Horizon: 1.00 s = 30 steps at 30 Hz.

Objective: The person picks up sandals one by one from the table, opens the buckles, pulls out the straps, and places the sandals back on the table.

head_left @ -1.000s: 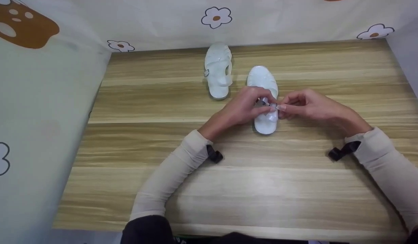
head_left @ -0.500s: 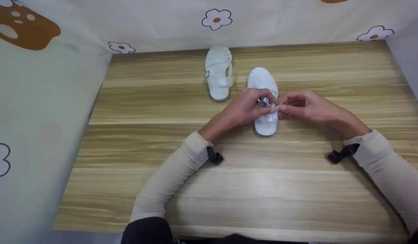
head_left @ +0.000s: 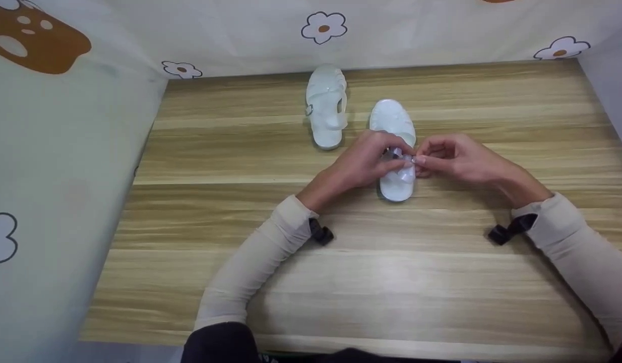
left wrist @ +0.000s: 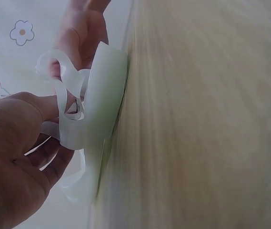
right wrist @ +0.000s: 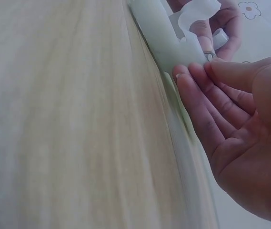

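A person's left hand [head_left: 364, 160] and right hand [head_left: 464, 160] meet over a white sandal [head_left: 390, 117] on a wood-grained bench [head_left: 381, 302], the sandal lying between the fingers, its rounded toe beyond them and its heel on the near side. The left fingers pinch the looped strap [left wrist: 71, 135], apparently to steady it for the work opposite. The right fingers pinch a small metal-looking buckle [right wrist: 208, 56] at the sandal's side; whether the strap's end sits inside it cannot be told, as the fingertips hide it. The sole [left wrist: 107, 81] rests on the bench, which likely spares both hands its weight.

The sandal looks moulded from soft, milky plastic, glossy over the toe and faintly see-through at the strap, which bends in smooth, ribbon-like curves. Beyond the left fingers and to their left, well apart, a second sandal [head_left: 323, 106] sits sole down, toe pointing away, a small round clasp [head_left: 309, 110] on its left side, the spacing perhaps leaving both hands room. Farther beyond the fingers, a pale wall covering [head_left: 240, 30] carries outlined flowers [head_left: 311, 31]; on the near side of them, beige sleeves [head_left: 255, 267] reach the wrists, black bands [head_left: 321, 233] poking from the cuffs
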Available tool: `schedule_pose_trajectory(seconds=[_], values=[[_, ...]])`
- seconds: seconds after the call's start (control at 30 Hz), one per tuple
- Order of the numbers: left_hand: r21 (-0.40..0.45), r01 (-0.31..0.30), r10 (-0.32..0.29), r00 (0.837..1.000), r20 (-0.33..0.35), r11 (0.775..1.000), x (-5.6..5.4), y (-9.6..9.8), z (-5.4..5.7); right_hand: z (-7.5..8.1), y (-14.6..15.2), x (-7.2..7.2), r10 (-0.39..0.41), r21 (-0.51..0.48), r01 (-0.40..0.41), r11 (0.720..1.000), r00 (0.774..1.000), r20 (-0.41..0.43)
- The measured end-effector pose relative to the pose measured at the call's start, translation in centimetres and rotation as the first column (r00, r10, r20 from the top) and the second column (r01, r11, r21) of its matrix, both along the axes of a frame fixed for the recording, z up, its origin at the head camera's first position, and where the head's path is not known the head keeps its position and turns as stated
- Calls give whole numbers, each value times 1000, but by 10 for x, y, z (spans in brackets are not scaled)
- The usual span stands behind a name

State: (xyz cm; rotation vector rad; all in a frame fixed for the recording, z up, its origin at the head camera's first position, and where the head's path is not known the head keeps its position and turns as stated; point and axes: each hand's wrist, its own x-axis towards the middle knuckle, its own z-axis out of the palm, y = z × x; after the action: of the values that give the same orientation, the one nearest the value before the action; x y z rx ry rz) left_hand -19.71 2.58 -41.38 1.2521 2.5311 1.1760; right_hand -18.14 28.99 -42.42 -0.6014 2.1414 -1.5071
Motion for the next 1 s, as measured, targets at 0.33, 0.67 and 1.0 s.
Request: schedule_pose_trajectory(seconds=[0.33, 0.67, 1.0], values=[[-25, -11, 12, 999, 49, 1000, -2, 2, 0, 2, 0, 0, 16, -1, -16, 1000, 999, 51], [-19, -24, 26, 997, 75, 1000, -2, 0, 0, 5, 0, -1, -9, 32, 7, 999, 999, 49], [-31, -35, 36, 998, 52, 999, -1, 0, 0, 8, -3, 2, -107, 58, 110, 992, 993, -59]])
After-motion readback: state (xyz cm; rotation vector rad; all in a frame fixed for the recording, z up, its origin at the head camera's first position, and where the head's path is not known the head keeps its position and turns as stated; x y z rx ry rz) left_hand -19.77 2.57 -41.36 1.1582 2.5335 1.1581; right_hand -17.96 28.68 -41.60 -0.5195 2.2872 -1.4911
